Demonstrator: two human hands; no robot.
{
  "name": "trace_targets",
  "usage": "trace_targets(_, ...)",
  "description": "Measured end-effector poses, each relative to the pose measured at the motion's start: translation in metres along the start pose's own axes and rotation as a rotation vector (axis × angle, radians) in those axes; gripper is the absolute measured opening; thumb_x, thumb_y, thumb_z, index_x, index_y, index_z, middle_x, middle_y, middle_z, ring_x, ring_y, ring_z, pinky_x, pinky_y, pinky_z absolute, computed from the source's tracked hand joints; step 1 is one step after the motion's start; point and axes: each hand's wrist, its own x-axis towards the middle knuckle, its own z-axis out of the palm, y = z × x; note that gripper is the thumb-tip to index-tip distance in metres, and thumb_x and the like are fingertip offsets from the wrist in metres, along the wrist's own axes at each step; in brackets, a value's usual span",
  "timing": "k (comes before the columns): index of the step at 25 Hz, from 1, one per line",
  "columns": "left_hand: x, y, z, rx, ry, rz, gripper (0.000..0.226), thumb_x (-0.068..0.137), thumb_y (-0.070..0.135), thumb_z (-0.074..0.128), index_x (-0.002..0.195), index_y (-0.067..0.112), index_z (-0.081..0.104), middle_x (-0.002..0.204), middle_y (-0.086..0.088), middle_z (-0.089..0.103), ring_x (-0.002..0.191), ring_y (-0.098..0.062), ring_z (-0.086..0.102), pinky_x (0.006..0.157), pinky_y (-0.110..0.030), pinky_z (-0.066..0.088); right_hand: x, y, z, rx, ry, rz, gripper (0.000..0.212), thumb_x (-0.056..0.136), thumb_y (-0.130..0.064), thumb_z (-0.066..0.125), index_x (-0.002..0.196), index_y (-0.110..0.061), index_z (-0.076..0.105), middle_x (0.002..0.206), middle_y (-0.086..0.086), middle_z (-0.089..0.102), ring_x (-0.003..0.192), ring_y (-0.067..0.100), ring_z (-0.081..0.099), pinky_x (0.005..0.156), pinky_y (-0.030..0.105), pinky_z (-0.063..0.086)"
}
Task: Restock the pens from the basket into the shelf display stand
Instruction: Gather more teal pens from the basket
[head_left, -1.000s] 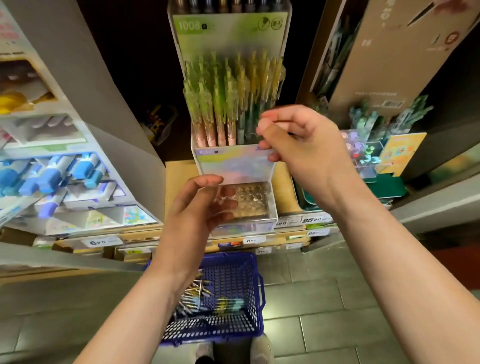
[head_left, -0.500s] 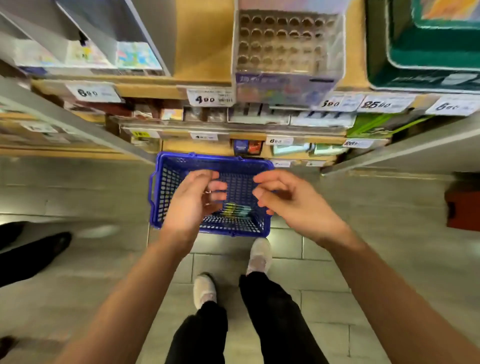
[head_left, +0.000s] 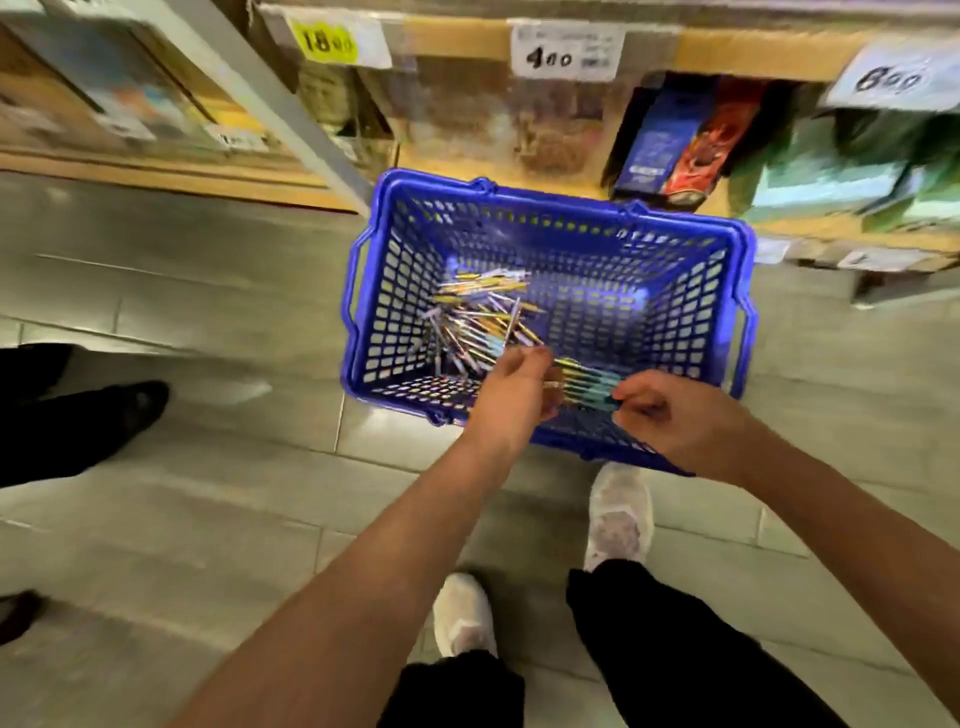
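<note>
A blue plastic basket (head_left: 545, 195) stands on the grey floor below the shelves. A loose pile of thin pens (head_left: 475, 319) lies in its left half. Nearer to me a small bunch of teal and yellow pens (head_left: 587, 384) lies crosswise between my hands. My left hand (head_left: 511, 397) has its fingers curled over the left end of that bunch. My right hand (head_left: 670, 413) pinches the bunch's teal right end. Both hands are inside the basket's near edge. The display stand is out of view.
Low shelves with price labels (head_left: 563, 52) and boxed goods (head_left: 675, 140) run along the top. Another person's black shoe (head_left: 104, 415) stands at the left. My white shoes (head_left: 618, 514) stand just behind the basket on the tiled floor.
The view has swung down from the display stand to the floor. Both hands dropped from the stand into the basket and closed on a bunch of pens.
</note>
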Motion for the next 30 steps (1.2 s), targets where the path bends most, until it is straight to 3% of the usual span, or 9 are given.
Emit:
trace_targets(5, 0.103, -0.044, -0.018, 0.119, -0.029, -0.005, 0.015, 0.104, 0.021, 0.049, 0.090, 0.017, 0.052, 0.095, -0.016, 0.063, 0.065, -0.020, 0.055, 0.061, -0.028, 0.045, 0.117, 0.042, 0.038, -0.343, -0.111, -0.047, 0.016, 0.087, -0.027, 0.074, 0.096, -0.035, 0.063, 0.094, -0.013, 0.073, 0.078, 0.001, 0.067, 0.075, 0.011, 0.048)
trace_targets(9, 0.160, -0.071, -0.025, 0.345, -0.031, -0.020, 0.024, 0.102, 0.027, 0.047, 0.111, 0.008, 0.060, 0.122, -0.024, 0.068, 0.111, -0.038, 0.066, 0.102, -0.045, 0.051, 0.197, 0.078, 0.067, -0.828, -0.254, -0.041, 0.043, 0.092, -0.036, 0.066, 0.132, -0.023, 0.057, 0.127, 0.000, 0.067, 0.114, 0.020, 0.063, 0.093, 0.027, 0.047)
trace_targets(10, 0.169, -0.074, -0.026, 0.397, -0.047, -0.006, 0.028, 0.103, 0.027, 0.046, 0.113, 0.006, 0.061, 0.120, -0.024, 0.068, 0.109, -0.039, 0.066, 0.100, -0.044, 0.052, 0.210, 0.088, 0.074, -0.906, -0.287, -0.025, 0.050, 0.093, -0.036, 0.065, 0.139, -0.022, 0.051, 0.134, 0.003, 0.063, 0.121, 0.022, 0.060, 0.097, 0.027, 0.046)
trace_targets(13, 0.186, -0.065, -0.020, 0.393, -0.105, -0.003, 0.029, 0.105, 0.030, 0.043, 0.087, 0.013, 0.059, 0.084, -0.009, 0.063, 0.067, -0.023, 0.059, 0.064, -0.027, 0.050, 0.233, 0.111, 0.089, -0.974, -0.328, 0.065, 0.070, 0.094, -0.037, 0.067, 0.153, -0.020, 0.034, 0.150, 0.006, 0.050, 0.134, 0.023, 0.051, 0.105, 0.028, 0.044)
trace_targets(15, 0.188, -0.052, -0.017, 0.415, -0.090, 0.053, 0.032, 0.106, 0.030, 0.043, 0.079, 0.016, 0.054, 0.077, -0.006, 0.059, 0.062, -0.020, 0.053, 0.056, -0.023, 0.043, 0.239, 0.117, 0.098, -1.015, -0.355, 0.108, 0.076, 0.096, -0.038, 0.064, 0.158, -0.020, 0.025, 0.154, 0.006, 0.045, 0.134, 0.025, 0.050, 0.105, 0.030, 0.046)
trace_targets(20, 0.185, -0.048, -0.027, 0.460, -0.123, 0.089, 0.027, 0.104, 0.026, 0.042, 0.084, 0.016, 0.056, 0.086, -0.009, 0.062, 0.062, -0.018, 0.052, 0.058, -0.025, 0.041, 0.249, 0.112, 0.109, -1.121, -0.376, 0.172, 0.075, 0.099, -0.009, 0.059, 0.160, -0.015, 0.016, 0.162, 0.004, 0.031, 0.133, 0.021, 0.051, 0.091, 0.025, 0.052)
trace_targets(23, 0.180, -0.040, -0.027, 0.391, -0.108, 0.099, 0.024, 0.103, 0.023, 0.042, 0.083, 0.016, 0.055, 0.088, -0.010, 0.063, 0.068, -0.021, 0.055, 0.059, -0.026, 0.042, 0.248, 0.113, 0.113, -1.135, -0.368, 0.155, 0.080, 0.095, -0.006, 0.062, 0.160, -0.012, 0.016, 0.162, 0.007, 0.031, 0.137, 0.025, 0.048, 0.098, 0.030, 0.051)
trace_targets(26, 0.181, -0.037, -0.023, 0.378, -0.096, 0.132, 0.021, 0.103, 0.025, 0.043, 0.096, 0.013, 0.057, 0.093, -0.011, 0.065, 0.075, -0.024, 0.057, 0.061, -0.027, 0.045, 0.247, 0.123, 0.119, -1.110, -0.396, 0.168, 0.077, 0.088, 0.002, 0.067, 0.155, -0.007, 0.030, 0.151, 0.013, 0.047, 0.128, 0.026, 0.057, 0.094, 0.029, 0.053)
trace_targets(30, 0.190, -0.041, -0.021, 0.428, -0.107, 0.094, 0.026, 0.105, 0.030, 0.043, 0.110, 0.009, 0.058, 0.097, -0.010, 0.066, 0.079, -0.024, 0.060, 0.062, -0.028, 0.048, 0.252, 0.123, 0.121, -1.137, -0.444, 0.159, 0.042, 0.098, -0.004, 0.058, 0.140, -0.005, 0.053, 0.140, 0.010, 0.058, 0.125, 0.022, 0.059, 0.100, 0.028, 0.050)
